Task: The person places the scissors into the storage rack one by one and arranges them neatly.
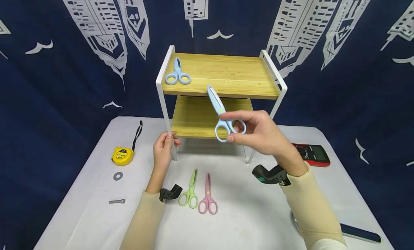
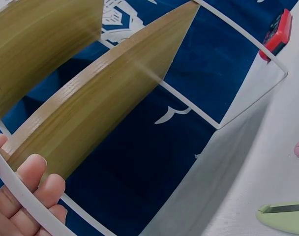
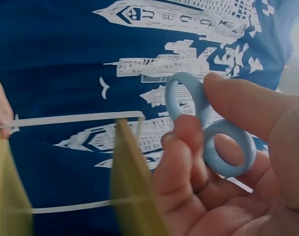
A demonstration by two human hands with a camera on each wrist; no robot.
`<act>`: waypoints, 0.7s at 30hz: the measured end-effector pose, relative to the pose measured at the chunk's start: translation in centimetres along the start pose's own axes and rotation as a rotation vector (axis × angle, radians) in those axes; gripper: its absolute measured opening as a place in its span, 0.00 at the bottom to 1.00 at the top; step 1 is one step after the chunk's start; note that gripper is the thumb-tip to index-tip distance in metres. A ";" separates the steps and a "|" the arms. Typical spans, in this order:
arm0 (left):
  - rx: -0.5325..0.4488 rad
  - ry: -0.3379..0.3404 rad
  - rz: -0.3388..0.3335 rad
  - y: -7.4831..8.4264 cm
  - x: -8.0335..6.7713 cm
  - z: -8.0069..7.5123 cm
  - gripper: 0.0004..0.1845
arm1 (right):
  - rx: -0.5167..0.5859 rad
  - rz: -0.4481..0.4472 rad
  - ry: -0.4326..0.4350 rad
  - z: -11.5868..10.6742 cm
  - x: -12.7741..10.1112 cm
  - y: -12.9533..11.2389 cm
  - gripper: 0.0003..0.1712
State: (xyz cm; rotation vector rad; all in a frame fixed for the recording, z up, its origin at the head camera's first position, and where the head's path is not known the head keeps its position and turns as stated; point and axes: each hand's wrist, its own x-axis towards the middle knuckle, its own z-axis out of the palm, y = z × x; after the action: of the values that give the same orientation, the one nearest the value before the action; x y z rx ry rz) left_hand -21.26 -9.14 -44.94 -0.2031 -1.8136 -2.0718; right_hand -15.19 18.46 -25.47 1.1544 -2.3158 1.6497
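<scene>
My right hand [image 1: 258, 129] holds a pair of light blue scissors [image 1: 216, 101] in front of the shelf rack, blades pointing up and away. In the right wrist view, fingers and thumb pinch the scissors around their handle loops [image 3: 233, 152]. A second pair of light blue scissors [image 1: 178, 72] lies at the left end of the upper wooden shelf [image 1: 226, 72]. With curled fingers my left hand [image 1: 163, 149] grips the white front-left leg [image 1: 164, 108] of the rack, beside the lower shelf [image 1: 197, 117]. Green scissors [image 1: 191, 187] and pink scissors [image 1: 208, 196] lie on the table before the rack.
On the left of the white table [image 1: 242, 221] are a yellow tape measure [image 1: 123, 156], a washer [image 1: 118, 176] and a bolt [image 1: 117, 201]. A red multimeter [image 1: 312, 154] lies at the right. A dark-handled tool [image 1: 360, 233] is partly hidden under the right sleeve.
</scene>
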 end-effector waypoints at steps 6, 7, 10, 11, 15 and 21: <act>-0.010 0.000 0.011 -0.1 -0.1 0.0 0.16 | -0.154 0.064 0.082 -0.5 4.1 -2.0 0.25; -0.012 0.000 0.013 -0.1 -0.1 0.0 0.16 | -0.216 0.089 0.091 -0.6 4.9 -2.2 0.25; -0.015 -0.002 0.019 -0.1 -0.1 0.0 0.16 | -0.390 0.152 0.116 -0.9 7.2 -2.5 0.26; -0.015 -0.003 0.020 -0.1 -0.1 0.1 0.16 | -0.437 0.172 0.125 -1.0 7.8 -2.5 0.26; -0.017 0.000 0.016 -0.1 0.0 0.1 0.16 | -0.546 0.225 0.124 -1.2 10.3 -1.9 0.27; -0.029 0.002 0.012 0.1 0.0 0.2 0.16 | -0.597 0.263 0.051 -1.1 12.9 -0.3 0.24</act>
State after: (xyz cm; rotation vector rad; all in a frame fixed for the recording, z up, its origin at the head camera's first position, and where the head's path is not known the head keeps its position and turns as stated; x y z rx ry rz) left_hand -21.25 -8.98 -44.88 -0.2186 -1.7780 -2.0900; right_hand -24.61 12.54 -18.82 0.6960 -2.7268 0.8953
